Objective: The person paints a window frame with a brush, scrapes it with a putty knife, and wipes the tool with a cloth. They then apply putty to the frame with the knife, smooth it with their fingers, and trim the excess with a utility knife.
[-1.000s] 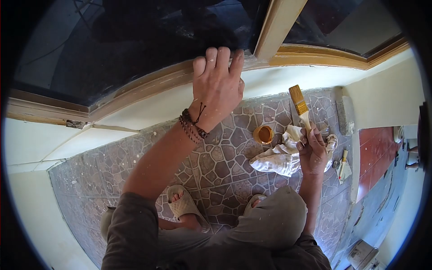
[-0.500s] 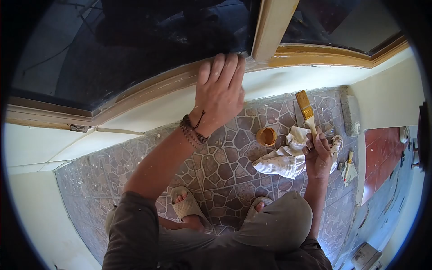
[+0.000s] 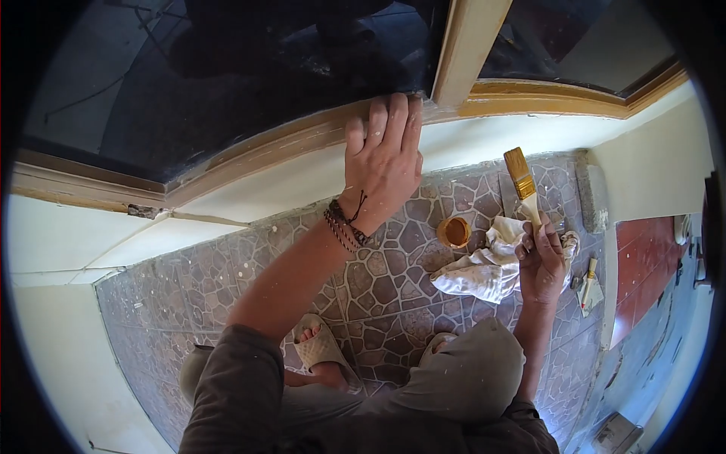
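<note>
My left hand (image 3: 382, 163), with a bracelet on its wrist, rests its fingertips on the wooden window frame (image 3: 302, 136), just left of the upright post. The fingers are stretched out over the sill and hold nothing. On the right, my right hand (image 3: 542, 265) grips the pale handle of a paintbrush (image 3: 520, 175). The bristles point up and are coated in yellow-brown paint. Below the sill, a round container (image 3: 454, 232) of brown paint stands on the stone-patterned floor. A white cloth (image 3: 484, 272) lies between the container and my right hand.
Dark glass panes (image 3: 265, 76) fill the frame above. A smaller brush (image 3: 588, 281) lies on a pale piece at the right. Beyond it are a red floor area (image 3: 643, 261) and a grey block (image 3: 593, 197) by the wall. My sandalled feet (image 3: 321, 348) are below.
The view has shifted slightly, so most things sit a little farther right. My left hand's fingers look a bit more spread on the frame. The brush is still in my right hand.
</note>
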### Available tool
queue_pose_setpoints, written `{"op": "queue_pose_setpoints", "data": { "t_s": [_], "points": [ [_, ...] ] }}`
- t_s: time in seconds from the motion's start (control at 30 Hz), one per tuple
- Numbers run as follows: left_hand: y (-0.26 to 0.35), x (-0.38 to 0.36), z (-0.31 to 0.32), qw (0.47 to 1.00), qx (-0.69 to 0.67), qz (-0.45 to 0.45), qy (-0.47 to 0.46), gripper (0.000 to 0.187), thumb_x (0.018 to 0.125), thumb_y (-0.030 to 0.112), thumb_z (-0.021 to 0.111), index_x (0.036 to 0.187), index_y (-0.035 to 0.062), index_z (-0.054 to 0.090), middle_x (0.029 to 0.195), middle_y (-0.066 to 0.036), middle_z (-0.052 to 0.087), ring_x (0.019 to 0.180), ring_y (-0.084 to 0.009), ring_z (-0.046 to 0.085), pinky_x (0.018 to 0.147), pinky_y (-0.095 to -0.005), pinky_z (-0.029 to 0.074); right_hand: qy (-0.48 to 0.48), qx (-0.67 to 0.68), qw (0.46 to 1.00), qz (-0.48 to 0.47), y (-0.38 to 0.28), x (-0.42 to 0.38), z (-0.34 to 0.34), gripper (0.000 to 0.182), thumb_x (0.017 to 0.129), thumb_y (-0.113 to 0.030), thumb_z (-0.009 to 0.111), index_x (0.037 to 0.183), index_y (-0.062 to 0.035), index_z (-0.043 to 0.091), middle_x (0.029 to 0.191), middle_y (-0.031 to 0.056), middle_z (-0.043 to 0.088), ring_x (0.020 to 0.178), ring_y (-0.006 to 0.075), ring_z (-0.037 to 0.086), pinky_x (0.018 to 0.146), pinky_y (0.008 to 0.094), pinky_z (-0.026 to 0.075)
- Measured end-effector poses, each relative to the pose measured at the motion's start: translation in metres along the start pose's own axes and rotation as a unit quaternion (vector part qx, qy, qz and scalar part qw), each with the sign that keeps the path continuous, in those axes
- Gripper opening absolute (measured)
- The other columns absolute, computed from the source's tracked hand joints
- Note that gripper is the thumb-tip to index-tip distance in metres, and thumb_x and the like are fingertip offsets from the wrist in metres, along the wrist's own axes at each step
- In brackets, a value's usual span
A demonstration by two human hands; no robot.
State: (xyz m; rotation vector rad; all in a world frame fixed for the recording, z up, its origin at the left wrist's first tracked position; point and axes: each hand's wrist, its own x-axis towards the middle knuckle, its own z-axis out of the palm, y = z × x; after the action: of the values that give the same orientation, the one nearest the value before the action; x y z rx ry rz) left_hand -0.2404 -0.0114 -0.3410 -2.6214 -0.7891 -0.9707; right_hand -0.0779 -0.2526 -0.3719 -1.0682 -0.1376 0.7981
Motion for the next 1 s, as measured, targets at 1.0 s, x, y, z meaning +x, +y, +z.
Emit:
{"op": "queue_pose_setpoints", "data": {
  "t_s": [1.0],
  "points": [
    [-0.035,-0.007,-0.019,0.995,0.069,0.073,-0.01,0.062,0.072,0.022,0.065,0.128,-0.0006,0.053,0.12,-0.012,0.053,0.111,-0.0265,0.048,0.093,-0.0405,0.036,-0.024,-0.012,0.999,-0.026,-0.01,-0.007,-0.011,0.03,0.095,-0.01,0.057,0.123,-0.001,0.058,0.098,0.0074,0.066,0.075,0.0072,0.055,0.066,0.0219,0.044]
  ]
}}
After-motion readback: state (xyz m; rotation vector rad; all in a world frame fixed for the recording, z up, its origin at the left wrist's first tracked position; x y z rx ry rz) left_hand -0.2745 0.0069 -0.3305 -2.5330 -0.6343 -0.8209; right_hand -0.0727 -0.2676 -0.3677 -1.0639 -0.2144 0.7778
